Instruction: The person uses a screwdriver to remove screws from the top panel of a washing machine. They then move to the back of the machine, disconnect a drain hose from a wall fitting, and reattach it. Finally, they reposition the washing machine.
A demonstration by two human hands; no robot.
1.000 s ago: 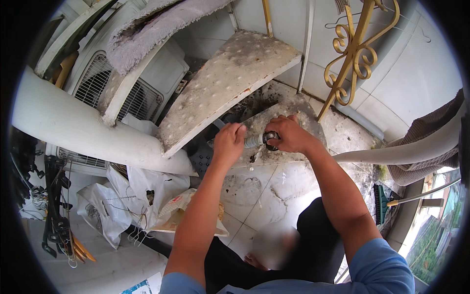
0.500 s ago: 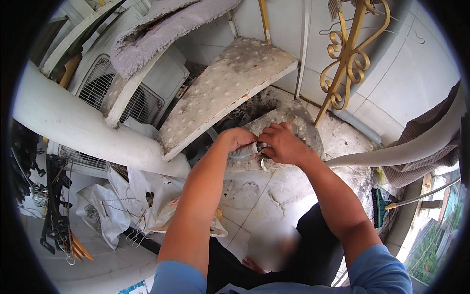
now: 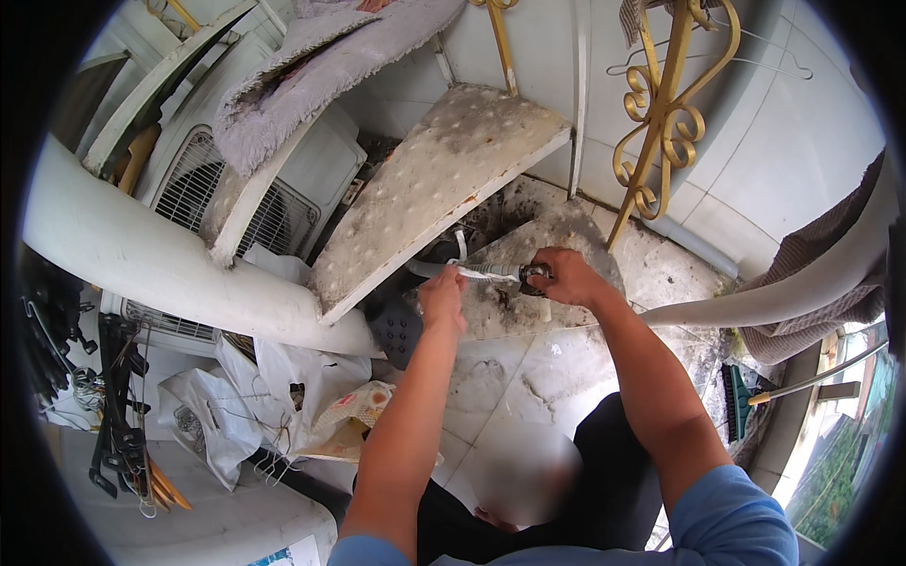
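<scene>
My left hand (image 3: 442,297) and my right hand (image 3: 564,277) both grip a thin whitish hose (image 3: 486,273) stretched level between them. The right hand closes on the hose's dark end fitting (image 3: 534,276); the left pinches the hose nearer a dark opening. Under the hose lies a dirty grey slab (image 3: 552,311) on the tiled floor. A mottled white board (image 3: 429,193) leans just above and left of my left hand.
An air-conditioner unit (image 3: 236,203) with a grille stands at left, a grey rug (image 3: 311,75) over it. A thick white pipe (image 3: 170,274) crosses the left. A gold scroll railing (image 3: 661,123) rises at the back. White bags (image 3: 245,406) and hangers (image 3: 123,443) lie lower left; a green brush (image 3: 741,406) right.
Both hands have shifted left and slightly down over the slab. The hose, bunched between them before, is now drawn out straight, with the hands further apart.
</scene>
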